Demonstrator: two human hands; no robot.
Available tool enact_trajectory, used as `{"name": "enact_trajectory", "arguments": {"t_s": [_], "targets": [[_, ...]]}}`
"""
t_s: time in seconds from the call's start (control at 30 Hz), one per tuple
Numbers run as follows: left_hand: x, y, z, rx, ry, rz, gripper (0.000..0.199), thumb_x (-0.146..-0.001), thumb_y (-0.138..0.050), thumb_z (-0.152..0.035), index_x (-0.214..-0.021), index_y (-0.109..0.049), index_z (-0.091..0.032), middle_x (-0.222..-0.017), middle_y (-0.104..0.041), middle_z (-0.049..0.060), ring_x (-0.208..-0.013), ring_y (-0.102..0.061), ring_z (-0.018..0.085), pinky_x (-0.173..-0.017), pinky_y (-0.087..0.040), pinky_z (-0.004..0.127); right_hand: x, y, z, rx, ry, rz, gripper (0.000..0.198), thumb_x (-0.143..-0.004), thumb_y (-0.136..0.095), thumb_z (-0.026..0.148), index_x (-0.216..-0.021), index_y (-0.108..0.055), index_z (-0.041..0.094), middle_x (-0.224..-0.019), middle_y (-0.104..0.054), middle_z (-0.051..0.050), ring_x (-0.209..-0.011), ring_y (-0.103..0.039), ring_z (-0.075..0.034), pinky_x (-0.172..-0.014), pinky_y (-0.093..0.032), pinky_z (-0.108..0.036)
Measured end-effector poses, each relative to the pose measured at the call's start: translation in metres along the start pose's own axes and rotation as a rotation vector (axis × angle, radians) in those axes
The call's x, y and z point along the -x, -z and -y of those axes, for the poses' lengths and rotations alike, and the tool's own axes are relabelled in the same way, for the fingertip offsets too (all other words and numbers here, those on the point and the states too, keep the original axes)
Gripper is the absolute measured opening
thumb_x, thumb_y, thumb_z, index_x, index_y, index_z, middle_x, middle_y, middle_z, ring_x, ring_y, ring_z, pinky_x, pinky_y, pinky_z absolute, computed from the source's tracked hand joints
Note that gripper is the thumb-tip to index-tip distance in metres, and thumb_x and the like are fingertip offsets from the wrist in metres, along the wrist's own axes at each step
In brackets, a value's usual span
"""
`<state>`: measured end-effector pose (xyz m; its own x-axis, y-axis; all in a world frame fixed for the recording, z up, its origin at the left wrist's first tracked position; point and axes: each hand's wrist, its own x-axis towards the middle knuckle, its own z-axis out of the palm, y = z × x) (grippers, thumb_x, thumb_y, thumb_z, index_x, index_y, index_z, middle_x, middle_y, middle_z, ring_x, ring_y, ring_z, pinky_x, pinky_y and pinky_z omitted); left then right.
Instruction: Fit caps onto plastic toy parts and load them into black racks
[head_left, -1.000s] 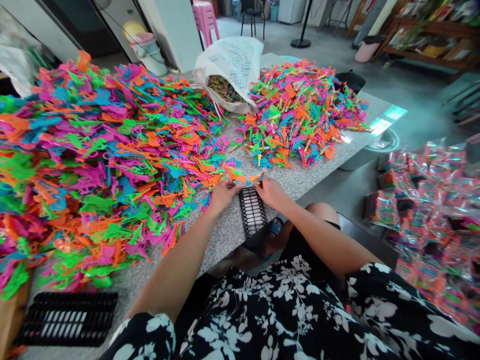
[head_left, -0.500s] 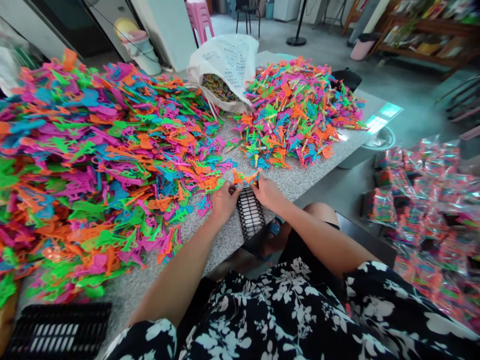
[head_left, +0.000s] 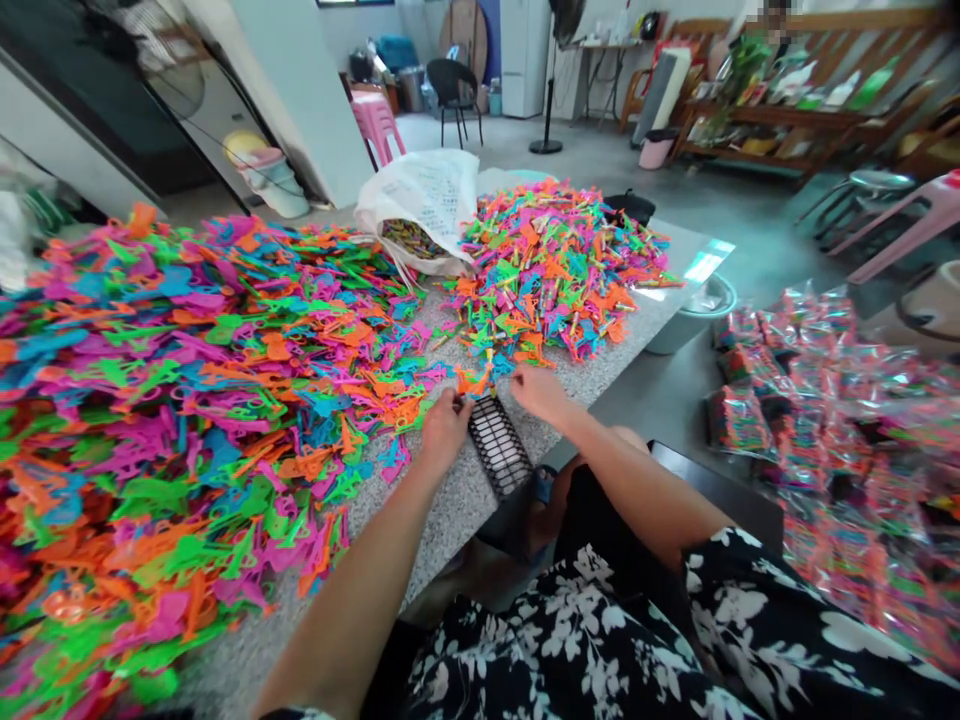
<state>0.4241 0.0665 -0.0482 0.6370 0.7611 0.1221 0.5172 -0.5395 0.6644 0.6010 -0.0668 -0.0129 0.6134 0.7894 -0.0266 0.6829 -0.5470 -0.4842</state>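
My left hand (head_left: 445, 428) is closed in a pinch at the lower left end of a small orange plastic toy (head_left: 472, 381). The toy lies over the far end of a black slatted rack (head_left: 496, 440) on the speckled tabletop. My right hand (head_left: 540, 394) hovers to the right of the rack, apart from the orange toy, its fingers drawn together; whether anything is between them is hidden. A big heap of flat coloured plastic pieces (head_left: 225, 400) spreads to the left. Beyond my right hand lies a second heap of toys with small sticks (head_left: 555, 265).
A white sack (head_left: 427, 205) lies with its mouth open between the heaps. Right of the table, a pale bucket (head_left: 686, 320) stands on the floor, beside many filled clear bags (head_left: 742, 420). The speckled tabletop (head_left: 427, 520) has its edge close to my body.
My right hand has come away from the orange toy, moving to the right. My left hand stays at the toy. The view has tilted up, showing more of the room.
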Motion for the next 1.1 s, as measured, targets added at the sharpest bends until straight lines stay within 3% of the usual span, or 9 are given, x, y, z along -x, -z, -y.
{"name": "enact_trajectory", "arguments": {"t_s": [0.13,0.23,0.37,0.53,0.7,0.8,0.9,1.0,1.1], "targets": [[-0.026,0.0,-0.008,0.025,-0.098,0.178,0.013,-0.084,-0.071,-0.026,-0.096,-0.068,-0.023,-0.088,-0.073,0.006,-0.08,-0.066,0.024,-0.076,-0.049,0.033,-0.025,0.026,-0.042,0.116,-0.191,-0.2,0.034,-0.109,-0.045,0.027,-0.132,-0.065,0.016,-0.124,-0.073,-0.017,-0.11,-0.07,-0.029,-0.093,-0.052,-0.036],[-0.054,0.013,-0.001,0.08,-0.159,0.376,0.031,-0.078,-0.067,-0.017,-0.108,-0.073,-0.023,-0.095,-0.076,0.005,-0.085,-0.069,0.024,-0.08,-0.053,0.033,-0.04,0.031,-0.058,0.196,-0.083,-0.153,0.046,-0.108,-0.042,0.022,-0.151,-0.054,0.017,-0.137,-0.066,-0.02,-0.111,-0.07,-0.03,-0.09,-0.052,-0.035],[-0.096,0.025,0.003,-0.11,-0.339,0.309,0.044,-0.085,-0.06,-0.017,-0.126,-0.075,-0.025,-0.119,-0.076,0.009,-0.11,-0.069,0.028,-0.095,-0.053,0.037,-0.053,0.032,-0.065,0.337,0.14,0.023,0.063,-0.104,-0.043,0.014,-0.166,-0.038,0.027,-0.14,-0.063,-0.016,-0.107,-0.07,-0.027,-0.085,-0.051,-0.033],[-0.134,0.014,-0.015,-0.519,-0.633,0.465,0.049,-0.099,-0.05,-0.025,-0.145,-0.066,-0.032,-0.129,-0.07,0.011,-0.103,-0.069,0.028,-0.083,-0.051,0.035,-0.057,0.04,-0.07,0.388,0.299,0.082,0.046,-0.107,-0.045,0.022,-0.151,-0.056,0.021,-0.128,-0.068,-0.015,-0.102,-0.069,-0.026,-0.082,-0.049,-0.031],[-0.144,0.004,-0.027,-0.583,-0.754,0.482,0.037,-0.098,-0.056,-0.031,-0.131,-0.074,-0.029,-0.113,-0.071,0.012,-0.095,-0.067,0.026,-0.077,-0.048,0.035,-0.051,0.055,-0.061,0.017,0.421,-0.147,0.031,-0.109,-0.047,0.027,-0.126,-0.07,0.018,-0.117,-0.074,-0.012,-0.101,-0.068,-0.022,-0.083,-0.046,-0.027],[-0.142,0.011,-0.03,-0.356,-0.702,0.336,0.032,-0.098,-0.058,-0.032,-0.124,-0.078,-0.029,-0.109,-0.072,0.01,-0.096,-0.067,0.025,-0.08,-0.049,0.034,-0.049,0.064,-0.052,-0.305,0.324,-0.218,0.023,-0.104,-0.056,0.034,-0.103,-0.072,0.017,-0.087,-0.073,-0.004,-0.079,-0.065,-0.018,-0.071,-0.044,-0.025],[-0.137,0.031,-0.033,0.011,-0.544,0.05,0.028,-0.095,-0.064,-0.037,-0.114,-0.08,-0.025,-0.101,-0.072,0.008,-0.091,-0.066,0.021,-0.081,-0.051,0.031,-0.05,0.065,-0.047,-0.564,0.165,-0.049,0.021,-0.098,-0.059,0.035,-0.088,-0.067,0.018,-0.063,-0.06,0.003,-0.057,-0.054,-0.014,-0.057,-0.039,-0.023],[-0.126,0.059,-0.031,0.385,-0.243,-0.185,0.033,-0.089,-0.071,-0.047,-0.106,-0.079,-0.02,-0.098,-0.073,0.005,-0.072,-0.062,0.015,-0.067,-0.051,0.027,-0.051,0.057,-0.046,-0.69,0.009,0.067,0.017,-0.096,-0.056,0.028,-0.087,-0.066,0.018,-0.058,-0.054,0.006,-0.048,-0.048,-0.011,-0.051,-0.038,-0.021],[-0.099,0.08,-0.02,0.732,0.086,-0.256,0.041,-0.077,-0.08,-0.054,-0.097,-0.073,-0.019,-0.085,-0.069,0.0,-0.059,-0.056,0.01,-0.056,-0.049,0.023,-0.045,0.044,-0.047,-0.624,-0.091,0.082,0.021,-0.099,-0.055,0.029,-0.099,-0.071,0.016,-0.068,-0.065,0.002,-0.051,-0.054,-0.013,-0.053,-0.044,-0.023]]}}
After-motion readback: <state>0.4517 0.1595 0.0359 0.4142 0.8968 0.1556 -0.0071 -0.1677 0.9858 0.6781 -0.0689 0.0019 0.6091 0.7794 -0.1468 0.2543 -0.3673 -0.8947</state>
